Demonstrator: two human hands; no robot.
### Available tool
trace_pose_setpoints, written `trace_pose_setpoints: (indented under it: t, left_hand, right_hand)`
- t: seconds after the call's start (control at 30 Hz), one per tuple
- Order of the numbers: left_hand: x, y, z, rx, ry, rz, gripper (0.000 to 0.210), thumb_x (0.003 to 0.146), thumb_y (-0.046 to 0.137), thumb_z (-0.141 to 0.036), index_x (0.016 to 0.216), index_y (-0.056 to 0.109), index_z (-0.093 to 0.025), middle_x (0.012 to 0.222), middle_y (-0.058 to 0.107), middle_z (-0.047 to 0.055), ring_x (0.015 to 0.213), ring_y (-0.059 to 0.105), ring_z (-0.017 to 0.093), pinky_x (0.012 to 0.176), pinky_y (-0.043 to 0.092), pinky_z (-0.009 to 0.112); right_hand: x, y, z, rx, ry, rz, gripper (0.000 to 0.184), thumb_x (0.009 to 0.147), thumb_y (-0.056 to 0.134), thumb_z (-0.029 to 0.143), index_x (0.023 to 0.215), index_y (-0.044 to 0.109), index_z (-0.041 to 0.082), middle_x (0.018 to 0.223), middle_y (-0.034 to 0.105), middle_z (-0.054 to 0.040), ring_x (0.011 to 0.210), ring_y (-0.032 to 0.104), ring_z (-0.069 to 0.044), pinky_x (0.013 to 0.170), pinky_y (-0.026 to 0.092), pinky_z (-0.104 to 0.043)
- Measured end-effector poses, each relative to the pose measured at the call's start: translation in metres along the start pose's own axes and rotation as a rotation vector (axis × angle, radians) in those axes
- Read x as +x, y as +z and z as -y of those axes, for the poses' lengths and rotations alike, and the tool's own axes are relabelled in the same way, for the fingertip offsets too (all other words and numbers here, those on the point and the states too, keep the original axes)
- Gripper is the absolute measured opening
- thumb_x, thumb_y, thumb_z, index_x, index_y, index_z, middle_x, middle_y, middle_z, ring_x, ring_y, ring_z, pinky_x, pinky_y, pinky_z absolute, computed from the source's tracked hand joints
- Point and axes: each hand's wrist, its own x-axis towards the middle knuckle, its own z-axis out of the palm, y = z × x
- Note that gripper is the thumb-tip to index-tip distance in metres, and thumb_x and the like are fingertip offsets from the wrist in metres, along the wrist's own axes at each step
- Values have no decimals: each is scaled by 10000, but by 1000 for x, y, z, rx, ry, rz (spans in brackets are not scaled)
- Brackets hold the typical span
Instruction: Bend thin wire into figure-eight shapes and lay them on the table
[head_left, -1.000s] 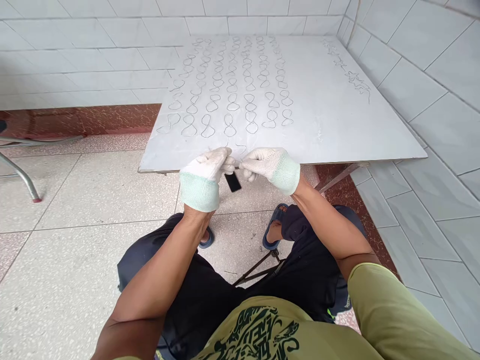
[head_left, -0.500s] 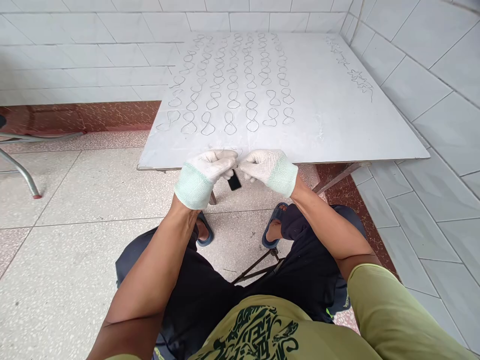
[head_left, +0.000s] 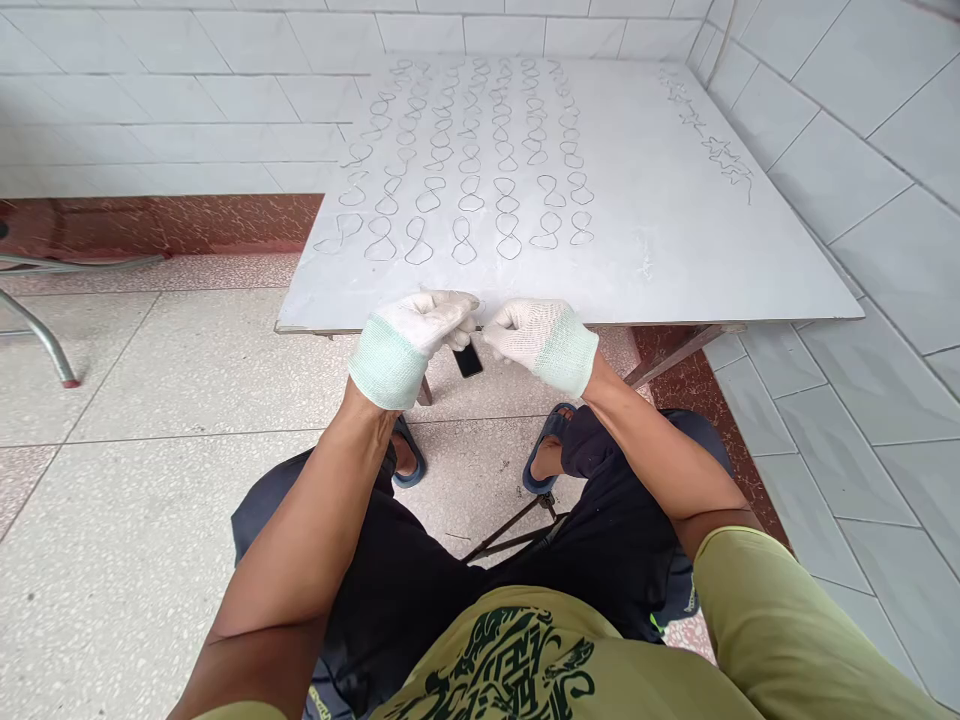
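Observation:
My left hand [head_left: 426, 325], in a white glove with a pale green cuff, is closed at the table's front edge, thumb and fingers pinched together. My right hand [head_left: 531, 335], gloved the same way, pinches close beside it, fingertips almost touching. Between the fingertips shows a small bit of thin wire [head_left: 479, 328]; most of it is hidden by the gloves. Beyond my hands, several thin wire figure-eights [head_left: 463, 240] lie in rows on the white tabletop [head_left: 637, 200].
Star-shaped wire pieces [head_left: 726, 158] lie near the table's right side. Tiled walls [head_left: 862, 200] border the back and right. A dark phone-like object [head_left: 468, 360] shows below my hands. A metal chair leg [head_left: 45, 340] stands at far left.
My hands stay pinched together in nearly the same place. The thin wire curve seen above the fingers earlier is now mostly out of sight. The view has shifted slightly.

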Motion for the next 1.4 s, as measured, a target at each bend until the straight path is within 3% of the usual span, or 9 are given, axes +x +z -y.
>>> trace_pose_setpoints:
  t: [0.17,0.33,0.67,0.93,1.13,1.3,1.4]
  left_hand:
    - [-3,4,0,-29,0,30,242,846,881,-398,842,785,-176,661,665,8,570,567,119,550,521,249]
    - [-9,4,-1,13,9,-14,299,861,861,-480,859,768,-196,678,654,23,609,605,169,513,505,278]
    - [0,-1,5,91,149,-15,345,872,810,-499,703,694,-222,585,594,18,652,625,185,666,567,306]
    - [-3,0,0,79,140,-14,357,850,815,-480,654,662,-223,585,599,13,622,586,158,654,558,292]
    - [-11,4,-5,53,60,-44,244,828,829,-411,765,746,-191,642,656,9,601,577,133,585,509,260]
    - [-12,4,-8,69,31,-20,260,786,840,-429,758,745,-188,618,642,1,583,560,126,583,479,265]
    - [-11,3,-8,87,46,-8,293,771,830,-463,712,720,-198,587,618,1,589,572,136,616,492,284]
  right_hand:
    - [-2,7,0,41,18,-7,319,1031,653,294,719,653,228,727,719,18,722,640,-146,740,475,-289]
    - [-3,10,-2,146,68,-43,268,1019,705,293,762,676,224,723,725,19,701,651,-139,694,486,-274]
    - [4,9,0,324,132,31,304,1049,689,141,751,684,197,686,709,31,610,646,-93,619,514,-213]
    - [6,7,-5,290,118,27,246,1061,699,207,818,732,200,730,745,12,653,670,-112,631,507,-229]
    - [7,6,-15,128,-57,28,349,1062,683,384,766,739,208,740,708,8,706,616,-140,677,469,-283]
    - [9,14,-24,109,-194,-7,304,1095,598,311,1070,886,218,968,810,-15,925,718,-179,903,550,-321]
    - [6,13,-22,26,-216,-32,308,1094,591,262,1061,894,225,1069,837,-25,1055,746,-197,1021,544,-334]
